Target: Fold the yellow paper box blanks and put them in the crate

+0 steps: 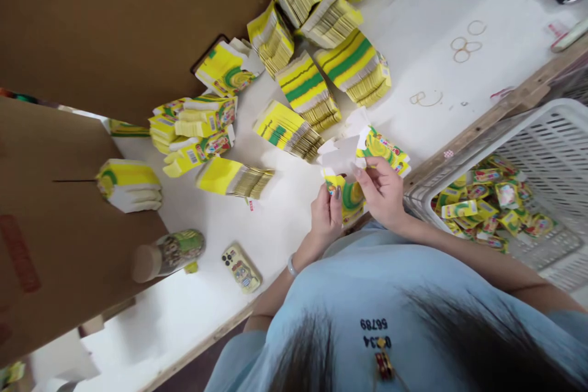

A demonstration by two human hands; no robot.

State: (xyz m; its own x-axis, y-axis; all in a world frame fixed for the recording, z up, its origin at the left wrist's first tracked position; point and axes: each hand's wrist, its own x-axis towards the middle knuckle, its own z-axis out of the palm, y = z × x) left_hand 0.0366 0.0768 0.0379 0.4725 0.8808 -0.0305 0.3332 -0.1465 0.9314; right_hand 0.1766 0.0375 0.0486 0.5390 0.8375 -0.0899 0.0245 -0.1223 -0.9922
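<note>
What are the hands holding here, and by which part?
Both hands hold one flat yellow-green carton blank: left hand at its lower edge, right hand at its side.

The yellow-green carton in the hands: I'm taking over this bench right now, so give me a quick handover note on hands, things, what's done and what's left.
Left hand and right hand both grip one flat carton at the table's near edge, its white flaps open.
Flat carton stacks lie fanned across the white table.
Done: folded cartons lie in the white basket on the right.
Left: the held carton is not yet closed; many stacks remain.
</note>
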